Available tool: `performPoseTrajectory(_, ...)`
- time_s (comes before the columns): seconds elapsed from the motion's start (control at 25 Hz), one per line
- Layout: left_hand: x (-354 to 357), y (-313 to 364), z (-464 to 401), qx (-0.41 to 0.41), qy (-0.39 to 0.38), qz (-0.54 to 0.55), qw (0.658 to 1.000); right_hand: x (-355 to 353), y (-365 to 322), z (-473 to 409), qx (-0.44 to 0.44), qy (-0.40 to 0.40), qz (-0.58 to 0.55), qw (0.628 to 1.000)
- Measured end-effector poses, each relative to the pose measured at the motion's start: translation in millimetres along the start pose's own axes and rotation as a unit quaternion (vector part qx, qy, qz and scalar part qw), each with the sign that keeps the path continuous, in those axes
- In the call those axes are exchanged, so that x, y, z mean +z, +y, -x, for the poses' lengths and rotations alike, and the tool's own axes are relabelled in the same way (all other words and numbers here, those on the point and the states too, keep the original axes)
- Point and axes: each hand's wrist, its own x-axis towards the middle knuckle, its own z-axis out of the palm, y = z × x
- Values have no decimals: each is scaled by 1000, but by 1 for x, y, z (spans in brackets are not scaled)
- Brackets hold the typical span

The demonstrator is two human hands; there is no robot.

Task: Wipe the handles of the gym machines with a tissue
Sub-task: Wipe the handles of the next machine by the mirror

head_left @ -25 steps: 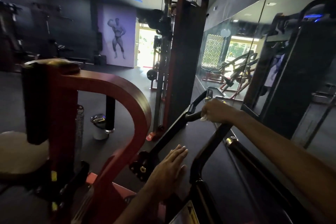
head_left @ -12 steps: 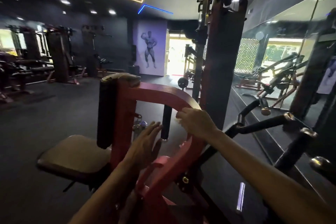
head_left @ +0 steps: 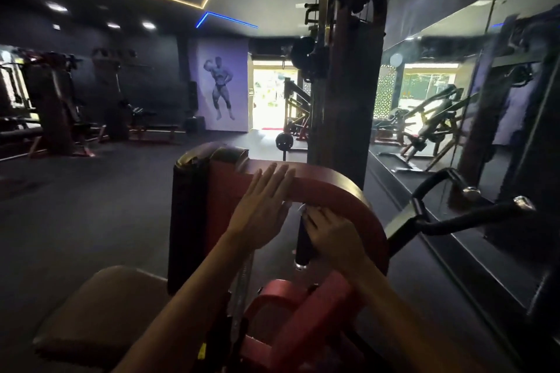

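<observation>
One head-worn wide-angle view only; it looks forward and slightly down over both forearms from just behind them; the red machine frame (head_left: 327, 188) fills the near centre at close range; the gym floor (head_left: 91, 206) recedes to a lit doorway (head_left: 269, 97) straight ahead; a wall mirror (head_left: 454, 106) runs along the right edge.

My left hand (head_left: 260, 209) was flat, fingers straight and together, pointing up. My right hand (head_left: 330, 232) was curled, knuckles toward me. Both forearms reached forward, nearly side by side.
</observation>
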Motion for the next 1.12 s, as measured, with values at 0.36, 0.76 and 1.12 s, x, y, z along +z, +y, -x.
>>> performPoseTrajectory(0.36,28,-16,-3,32,78,-65,994,23,-9,14,4,-15,7,1000)
performPoseTrajectory(0.76,32,-16,-4,17,87,-94,992,75,-49,82,74,-79,-234,966)
performPoseTrajectory(1.12,42,-19,-6,27,126,-92,987,33,-18,31,147,22,-137,979)
